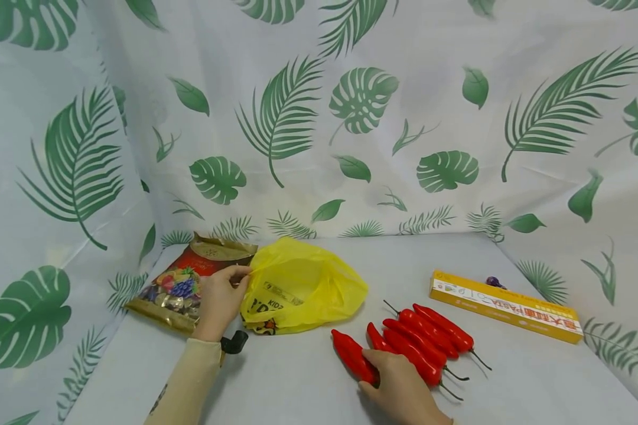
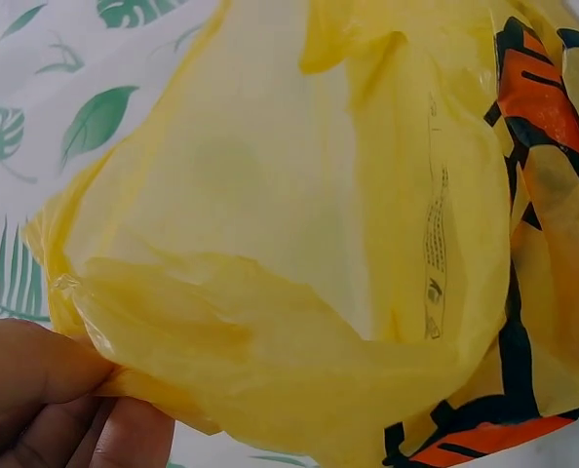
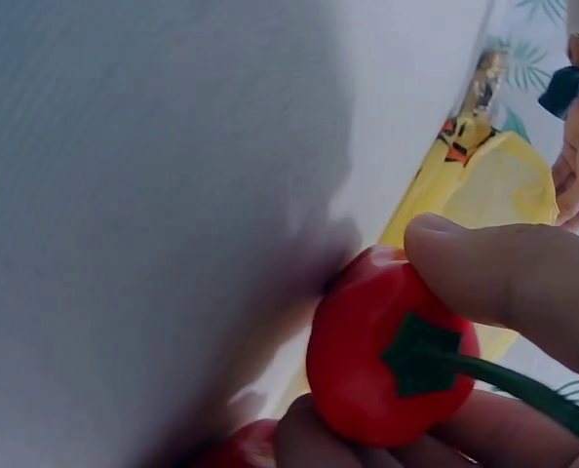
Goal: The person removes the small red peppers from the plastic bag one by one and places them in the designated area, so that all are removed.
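My left hand (image 1: 222,298) pinches the left edge of a yellow plastic bag (image 1: 308,289), whose mouth gapes toward me. In the left wrist view, thumb and fingers hold the thin rim of the bag (image 2: 270,322), and its orange and black print shows on the right. A red chili pepper (image 1: 353,354) with a green stem is gripped at its stem end by my right hand (image 1: 399,383). The right wrist view shows thumb and fingers around this pepper (image 3: 382,361). Several more red peppers (image 1: 420,336) lie side by side just beyond the right hand.
A brown and red candy package (image 1: 191,277) lies behind the left hand, partly covered by it. A long yellow pasta box (image 1: 505,307) lies at the right, with a small purple wrapped item (image 1: 493,281) behind it. Leaf-patterned sheeting (image 1: 319,118) walls the white table (image 1: 287,378).
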Motion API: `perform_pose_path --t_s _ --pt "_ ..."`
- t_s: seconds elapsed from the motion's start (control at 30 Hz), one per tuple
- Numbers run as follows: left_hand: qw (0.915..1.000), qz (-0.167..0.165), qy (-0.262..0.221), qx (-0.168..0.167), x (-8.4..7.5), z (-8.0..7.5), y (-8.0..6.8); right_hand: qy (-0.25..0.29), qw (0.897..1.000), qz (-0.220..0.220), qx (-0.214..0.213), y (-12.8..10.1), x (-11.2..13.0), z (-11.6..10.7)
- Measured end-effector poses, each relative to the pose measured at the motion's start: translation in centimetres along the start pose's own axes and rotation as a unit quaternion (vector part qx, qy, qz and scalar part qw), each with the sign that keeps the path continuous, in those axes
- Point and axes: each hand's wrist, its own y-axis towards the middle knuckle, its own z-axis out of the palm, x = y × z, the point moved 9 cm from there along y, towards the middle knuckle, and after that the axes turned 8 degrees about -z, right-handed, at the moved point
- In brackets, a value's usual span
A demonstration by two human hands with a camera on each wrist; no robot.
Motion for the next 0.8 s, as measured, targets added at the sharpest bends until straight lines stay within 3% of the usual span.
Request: perform_pose_path --t_s 0.27,0.8 --pt "0.9998 -0.015 -0.004 0.013 0.5 0.1 0.0 -0.097 0.995 -0.004 -0.011 0.1 0.9 0.3" --pt "0.9999 -0.002 -0.011 0.005 0.4 -0.1 -0.2 -0.121 0.990 -0.028 -0.067 -0.6 1.7 -0.5"
